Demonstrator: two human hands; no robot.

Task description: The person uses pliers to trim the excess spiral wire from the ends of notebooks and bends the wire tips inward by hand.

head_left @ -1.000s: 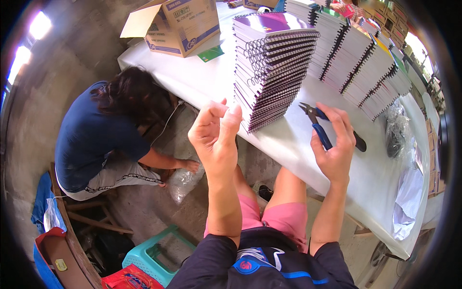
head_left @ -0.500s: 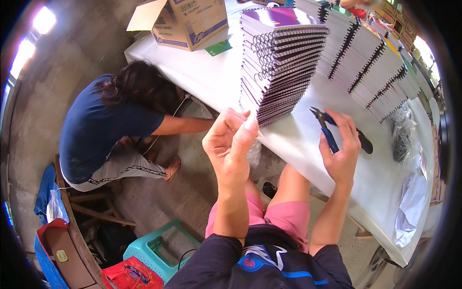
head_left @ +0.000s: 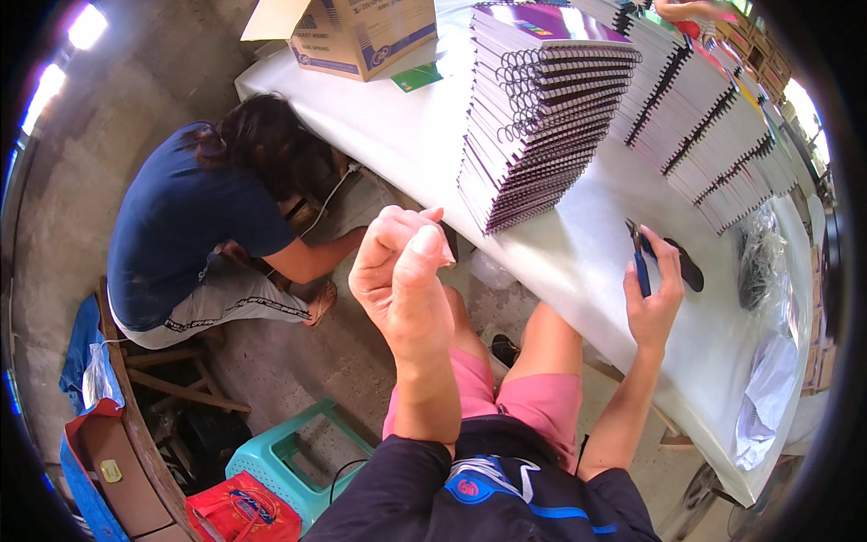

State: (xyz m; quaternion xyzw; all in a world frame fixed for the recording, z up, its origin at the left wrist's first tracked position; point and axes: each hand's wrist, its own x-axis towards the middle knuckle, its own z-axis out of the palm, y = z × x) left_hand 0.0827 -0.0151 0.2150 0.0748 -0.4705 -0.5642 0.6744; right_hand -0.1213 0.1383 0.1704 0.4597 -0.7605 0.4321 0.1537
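My left hand (head_left: 404, 280) is raised in front of the table's near edge, its fingers curled and pinched against the thumb. Whatever may be between those fingertips is too small to make out. My right hand (head_left: 657, 294) is closed around a pair of blue-handled cutting pliers (head_left: 642, 269), jaws pointing away from me, over the white table (head_left: 578, 271). Just beyond my left hand, a tall stack of spiral-bound notebooks (head_left: 551, 117) stands near the table edge, black wire coils facing me. Beside the pliers lies a dark, rounded object (head_left: 688, 266), partly behind my right hand.
More rows of spiral-bound books (head_left: 695, 117) fill the far right, with clear plastic wrap (head_left: 763, 253) by them. A cardboard box (head_left: 366, 38) sits at the back. At left, a person in a blue shirt (head_left: 185, 226) crouches below the table edge. A teal stool (head_left: 307, 461) is near me.
My left hand has moved left, away from the notebook stack. The right hand has shifted right with the pliers, which are turned more upright. The crouching person's arm has drawn back from the table.
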